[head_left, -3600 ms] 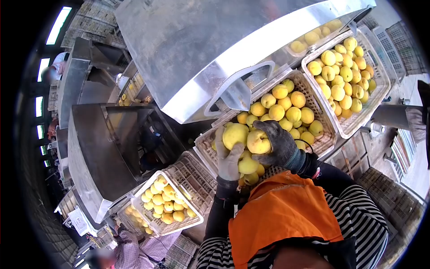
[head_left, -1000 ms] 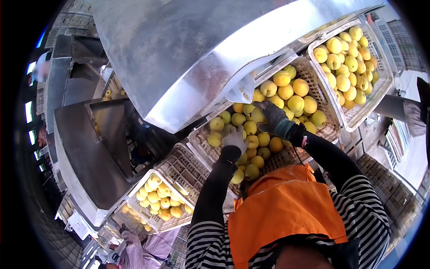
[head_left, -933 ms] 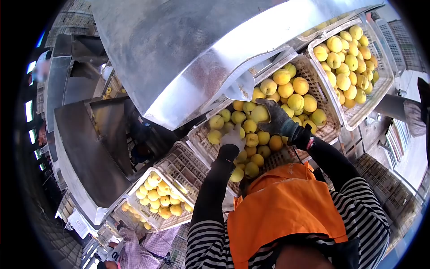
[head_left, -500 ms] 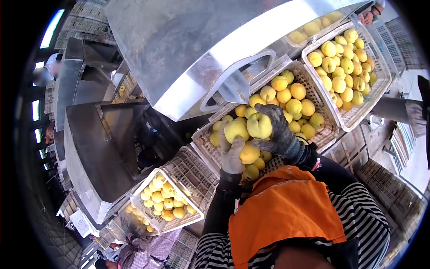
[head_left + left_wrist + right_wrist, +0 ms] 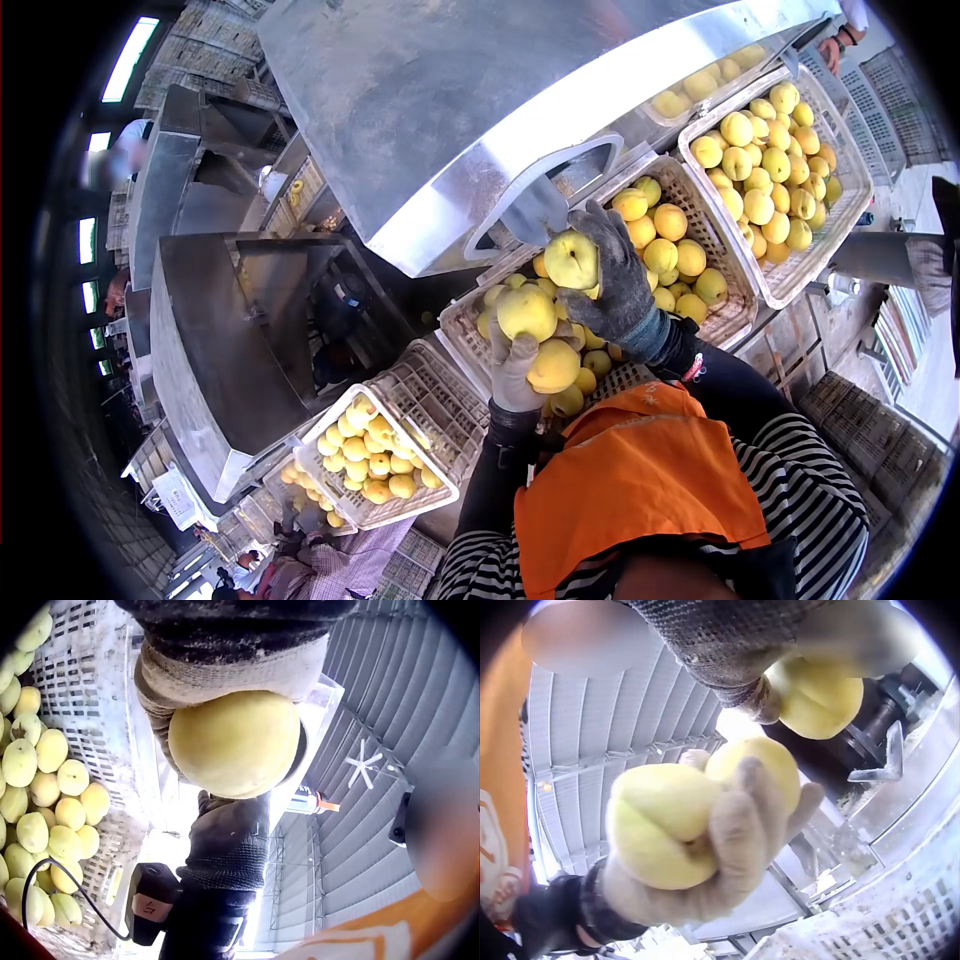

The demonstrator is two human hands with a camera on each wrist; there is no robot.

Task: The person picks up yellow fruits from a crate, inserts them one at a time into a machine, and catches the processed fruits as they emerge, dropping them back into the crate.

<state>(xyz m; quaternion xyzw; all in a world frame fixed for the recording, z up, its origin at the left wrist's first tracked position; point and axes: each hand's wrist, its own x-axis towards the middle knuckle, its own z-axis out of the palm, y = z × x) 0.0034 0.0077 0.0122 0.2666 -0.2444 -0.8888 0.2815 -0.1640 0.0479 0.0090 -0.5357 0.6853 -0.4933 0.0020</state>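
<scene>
My left hand [image 5: 515, 372], in a light glove, grips two yellow peaches: an upper peach [image 5: 526, 313] and a lower peach [image 5: 553, 368]. The right wrist view shows its gloved fingers [image 5: 739, 825] curled around both fruits. My right hand [image 5: 625, 290], in a dark grey glove, holds a third peach [image 5: 571, 260] between thumb and fingers, slightly above and right of the left hand's fruit. Both hands are over a white plastic crate [image 5: 735, 310] partly filled with peaches, and they hide some of its contents.
A crate full of peaches [image 5: 765, 180] stands at the right. A large metal chute [image 5: 420, 130] overhangs the far side, its bent handle-like edge [image 5: 545, 195] close to my right hand. At lower left sits another crate [image 5: 440, 400]. A person's hand [image 5: 830, 52] shows at upper right.
About a second ago both hands were down among the peaches; they have since lifted fruit out. Over the last half second, my right hand has risen with its peach, away from the left hand's.
</scene>
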